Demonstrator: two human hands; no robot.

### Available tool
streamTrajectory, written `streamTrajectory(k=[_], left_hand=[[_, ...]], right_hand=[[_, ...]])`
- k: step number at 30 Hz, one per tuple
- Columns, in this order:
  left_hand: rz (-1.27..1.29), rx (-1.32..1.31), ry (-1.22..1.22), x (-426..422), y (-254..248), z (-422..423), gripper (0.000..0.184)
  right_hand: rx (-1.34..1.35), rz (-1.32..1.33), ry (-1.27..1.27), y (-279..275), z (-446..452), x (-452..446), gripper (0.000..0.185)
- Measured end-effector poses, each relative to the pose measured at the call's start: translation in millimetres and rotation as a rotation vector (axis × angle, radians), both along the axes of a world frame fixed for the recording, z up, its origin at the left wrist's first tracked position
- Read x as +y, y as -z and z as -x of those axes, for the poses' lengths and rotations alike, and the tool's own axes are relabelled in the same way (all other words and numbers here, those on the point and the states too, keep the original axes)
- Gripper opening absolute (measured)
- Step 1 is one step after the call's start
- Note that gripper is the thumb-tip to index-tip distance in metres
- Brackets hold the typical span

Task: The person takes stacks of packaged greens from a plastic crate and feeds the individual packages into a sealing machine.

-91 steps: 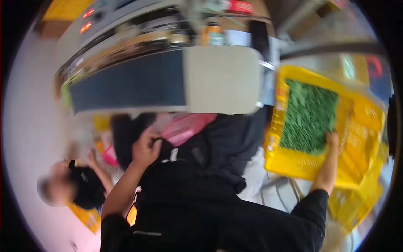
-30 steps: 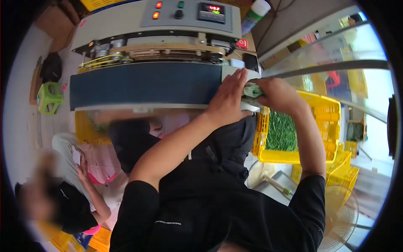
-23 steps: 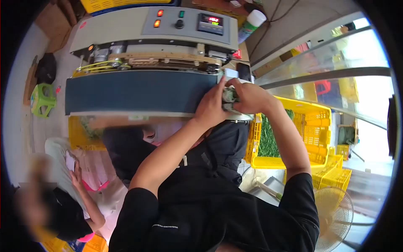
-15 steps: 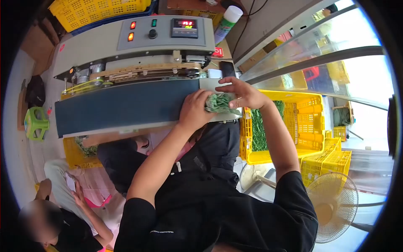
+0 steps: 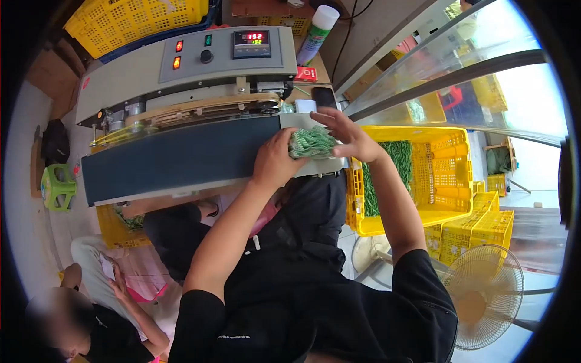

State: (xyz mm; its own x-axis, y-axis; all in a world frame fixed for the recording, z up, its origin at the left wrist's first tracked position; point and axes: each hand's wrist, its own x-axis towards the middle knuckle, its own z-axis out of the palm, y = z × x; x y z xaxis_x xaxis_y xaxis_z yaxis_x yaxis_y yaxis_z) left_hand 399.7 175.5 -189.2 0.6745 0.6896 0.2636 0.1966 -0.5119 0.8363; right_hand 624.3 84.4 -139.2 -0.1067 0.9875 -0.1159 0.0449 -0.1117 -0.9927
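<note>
A small clear plastic bag (image 5: 313,142) with green stripes, filled with something green, is over the light right end of the sealing machine's belt bed (image 5: 187,154). My left hand (image 5: 276,159) grips the bag's left side, fingers curled round it. My right hand (image 5: 356,139) is at the bag's other end, its fingers spread and curved and its thumb close to the plastic. Whether that thumb touches the bag I cannot tell. Behind the bed stands the grey band sealing machine (image 5: 139,75), with lit red switches and a display reading 152.
On my right is a yellow crate (image 5: 445,175) holding long green produce (image 5: 387,184). A spray can (image 5: 318,36), a red box (image 5: 307,74) and a dark phone-like object (image 5: 324,97) lie beyond the bed. A fan (image 5: 484,296) stands lower right. Another person (image 5: 115,320) sits lower left, holding a phone.
The camera view has shifted slightly. The bag, still in my left hand, shows more of its side and looks broader. My right hand stays close to it with its fingers apart.
</note>
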Motion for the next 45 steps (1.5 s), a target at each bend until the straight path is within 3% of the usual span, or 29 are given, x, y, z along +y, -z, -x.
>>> streamTrajectory(k=[1,3,4,6,7,10,11,12,14,16,17,19,21,24,25,26,27,29,33,35,40,42,45], left_hand=[[0.024,0.007,-0.011,0,-1,1,0.057],[0.005,0.007,-0.042,-1,3,0,0.057],[-0.006,0.003,-0.067,-3,7,2,0.058],[-0.024,0.007,-0.074,-3,15,4,0.062],[-0.047,0.007,-0.055,-3,16,2,0.066],[-0.051,-0.107,-0.028,-2,12,3,0.082],[0.007,-0.089,0.016,-2,7,9,0.095],[-0.002,-0.087,0.01,1,4,12,0.095],[0.115,-0.075,0.109,4,-5,22,0.099],[0.069,-0.031,0.132,7,-3,29,0.092],[0.053,-0.013,0.133,13,3,27,0.084],[0.042,0.009,0.124,15,2,27,0.076],[0.078,-0.041,0.138,14,-13,22,0.06],[0.101,-0.109,0.132,6,-34,14,0.057],[0.154,-0.097,0.103,6,-26,8,0.058],[0.045,-0.048,0.106,4,-6,7,0.058],[-0.075,-0.009,0.102,7,6,3,0.058],[-0.022,-0.047,0.124,9,-3,0,0.055],[0.06,0.011,0.069,17,3,-2,0.046],[-0.151,0.005,0.052,20,2,-2,0.048],[-0.242,0.008,-0.2,12,-2,3,0.044],[0.155,0.064,-0.207,15,-12,13,0.038],[0.219,0.009,-0.19,25,11,8,0.028]], right_hand=[[-0.014,-0.061,-0.087,4,-4,-3,0.119],[-0.041,-0.111,0.057,20,3,-19,0.124],[-0.094,-0.24,0.248,37,13,-26,0.131],[-0.367,-0.362,0.274,58,20,-32,0.133],[-0.346,-0.371,0.256,63,28,-31,0.132],[-0.181,-0.276,0.355,60,55,-16,0.125],[-0.276,-0.267,0.323,59,55,-17,0.123],[-0.372,-0.267,0.284,58,56,-13,0.121],[-0.355,-0.335,0.319,70,53,-11,0.096],[-0.316,-0.291,0.332,61,54,-13,0.069],[-0.307,-0.296,0.333,53,56,-9,0.069],[-0.533,-0.538,0.257,43,58,-3,0.071],[-0.456,-0.479,0.281,34,51,-6,0.066],[-0.353,-0.398,0.284,22,36,-14,0.071],[-0.322,-0.333,0.278,22,33,-15,0.073],[-0.417,-0.211,0.243,37,23,-17,0.075],[-0.413,-0.274,0.252,42,24,-16,0.074],[-0.39,-0.353,0.263,40,30,-16,0.071],[-0.432,-0.264,0.327,46,32,-13,0.062],[-0.463,-0.225,0.307,36,33,-13,0.06],[-0.277,-0.074,0.423,42,32,-2,0.053],[-0.296,0.023,0.448,39,29,2,0.05],[-0.123,0.066,0.42,31,28,11,0.048]])
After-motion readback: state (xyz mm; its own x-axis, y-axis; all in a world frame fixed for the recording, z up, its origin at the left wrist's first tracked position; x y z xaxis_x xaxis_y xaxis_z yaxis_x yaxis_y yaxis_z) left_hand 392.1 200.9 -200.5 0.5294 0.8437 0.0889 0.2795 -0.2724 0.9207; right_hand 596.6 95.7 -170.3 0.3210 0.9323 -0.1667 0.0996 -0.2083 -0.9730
